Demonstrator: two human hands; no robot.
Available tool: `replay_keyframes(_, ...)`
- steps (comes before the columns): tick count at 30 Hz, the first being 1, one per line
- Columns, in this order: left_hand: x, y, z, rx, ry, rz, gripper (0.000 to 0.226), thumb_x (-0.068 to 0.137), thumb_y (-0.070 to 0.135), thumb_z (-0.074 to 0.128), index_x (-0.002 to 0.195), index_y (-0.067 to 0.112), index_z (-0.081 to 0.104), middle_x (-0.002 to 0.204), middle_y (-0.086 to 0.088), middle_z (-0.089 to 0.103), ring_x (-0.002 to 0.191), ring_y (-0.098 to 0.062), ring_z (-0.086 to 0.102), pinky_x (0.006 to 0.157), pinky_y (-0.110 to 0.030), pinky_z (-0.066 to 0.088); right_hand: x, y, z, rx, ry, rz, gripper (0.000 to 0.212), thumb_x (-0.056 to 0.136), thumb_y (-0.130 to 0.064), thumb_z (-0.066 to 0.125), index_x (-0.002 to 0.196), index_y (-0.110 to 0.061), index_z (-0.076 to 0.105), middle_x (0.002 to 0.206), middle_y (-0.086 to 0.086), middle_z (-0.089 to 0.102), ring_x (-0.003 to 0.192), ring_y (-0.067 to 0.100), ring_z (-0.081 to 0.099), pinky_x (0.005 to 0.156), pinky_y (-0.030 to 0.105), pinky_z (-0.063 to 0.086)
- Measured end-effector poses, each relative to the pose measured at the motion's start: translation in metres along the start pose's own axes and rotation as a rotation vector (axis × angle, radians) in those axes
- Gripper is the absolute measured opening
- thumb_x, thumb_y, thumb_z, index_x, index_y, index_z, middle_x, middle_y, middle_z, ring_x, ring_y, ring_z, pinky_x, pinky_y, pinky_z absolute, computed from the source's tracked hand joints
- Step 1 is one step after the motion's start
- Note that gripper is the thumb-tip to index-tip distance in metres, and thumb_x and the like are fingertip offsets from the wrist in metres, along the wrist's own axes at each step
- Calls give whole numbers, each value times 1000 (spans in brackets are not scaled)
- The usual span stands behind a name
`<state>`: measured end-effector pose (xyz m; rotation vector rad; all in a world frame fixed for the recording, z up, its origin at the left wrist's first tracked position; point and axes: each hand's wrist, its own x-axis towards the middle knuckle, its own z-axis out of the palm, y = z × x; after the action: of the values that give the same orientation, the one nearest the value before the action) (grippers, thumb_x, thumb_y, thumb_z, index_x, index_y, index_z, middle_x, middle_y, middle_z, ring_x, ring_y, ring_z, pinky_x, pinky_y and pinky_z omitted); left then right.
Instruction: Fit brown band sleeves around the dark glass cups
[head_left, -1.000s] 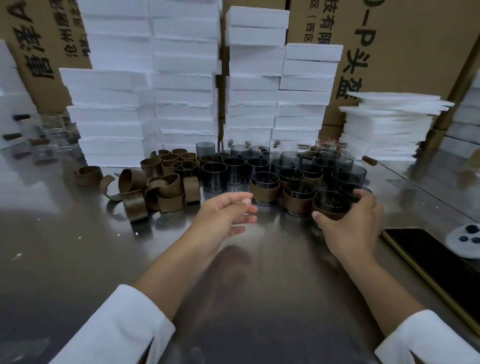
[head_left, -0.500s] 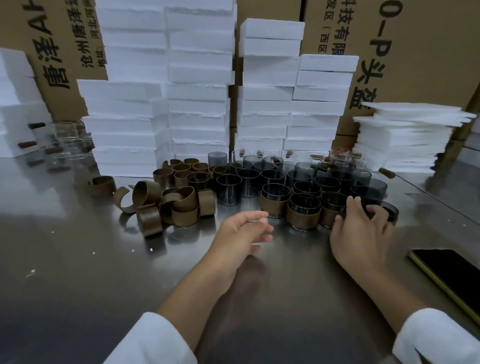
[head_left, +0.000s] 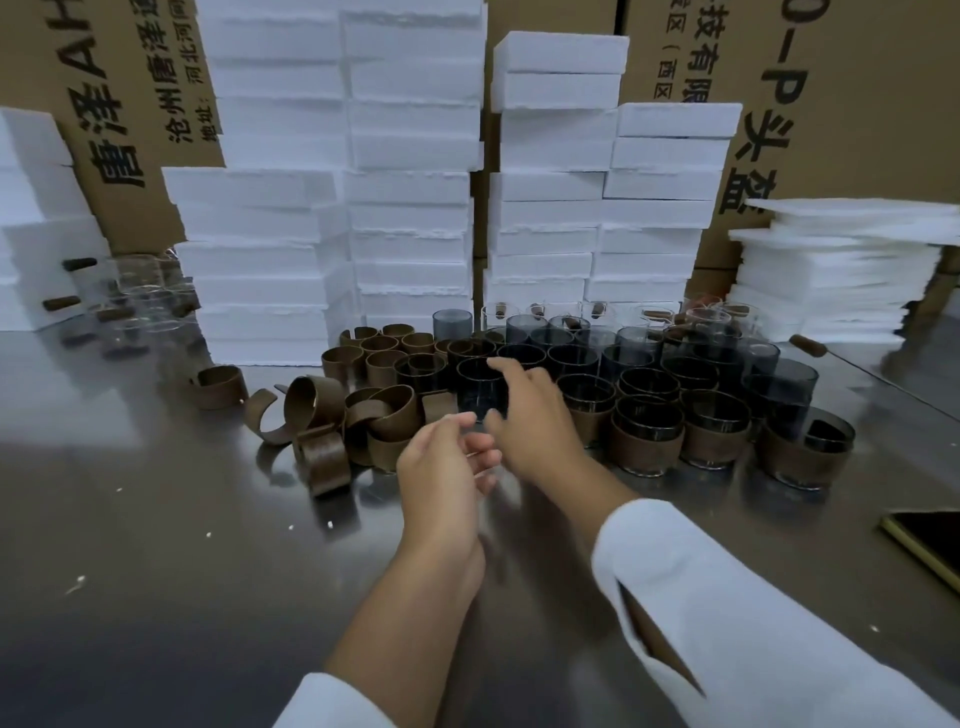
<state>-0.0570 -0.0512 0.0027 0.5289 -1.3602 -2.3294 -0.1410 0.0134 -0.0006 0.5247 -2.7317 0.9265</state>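
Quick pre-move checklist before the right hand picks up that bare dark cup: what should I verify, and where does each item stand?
1. Right hand free: ok, nothing in it, fingers spread at the bare dark cup.
2. Grip on that cup closed: not ok, fingers not yet wrapped around it.
3. Left hand free for a band: ok, open and holding nothing.
4. Loose brown bands in reach: ok, piled just left of the cup.
5. Target cup unbanded: ok, no sleeve visible.
6. Neighbouring banded cups clear of the hand: cannot tell, tightly packed.
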Motion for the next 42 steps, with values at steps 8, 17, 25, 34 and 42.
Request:
replay_keyframes(8, -1, 5, 1, -47, 3, 25, 27, 98, 14, 40, 81, 11, 60, 48, 4, 58, 40, -3, 54, 43, -15, 42, -9, 8, 8, 86, 15, 39, 33, 89, -20, 61, 117, -19, 41, 145, 13, 34, 115, 29, 50, 83, 31, 39)
replay_keyframes(17, 0, 8, -2, 37, 36, 94, 27, 99, 16, 39, 81, 14, 60, 64, -1, 57, 57, -11, 56, 56, -21, 44, -73, 13, -5, 170, 179, 71, 49, 76, -34, 77, 84, -24, 31, 92, -6, 45, 77, 14, 44, 60, 27, 31)
replay_keyframes(25, -14, 7, 6, 180, -37, 191, 26, 96, 9, 42, 81, 17, 61, 71, -1, 59, 71, -13, 57, 67, -26, 45, -106, 21, -31, 691, 194, 98, 62, 67, -25, 86, 116, -36, 48, 108, -19, 60, 101, -2, 58, 85, 15, 47)
replay_keyframes(34, -30, 6, 7, 362, -200, 547, 24, 100, 19, 42, 91, 24, 64, 96, 14, 65, 89, 10, 56, 78, -6, 41, -105, 27, -31, 740, 300, 51, 32, 81, -35, 72, 95, -42, 44, 97, -17, 61, 87, -18, 54, 70, -1, 39)
replay_keyframes(42, -43, -2, 8, 561, -423, 787, 24, 91, 27, 42, 99, 32, 64, 101, 13, 61, 102, 7, 52, 82, -3, 36, -100, 30, -28, 607, 346, -3, 37, 83, -36, 69, 95, -43, 35, 111, -9, 48, 101, 5, 53, 74, 8, 40)
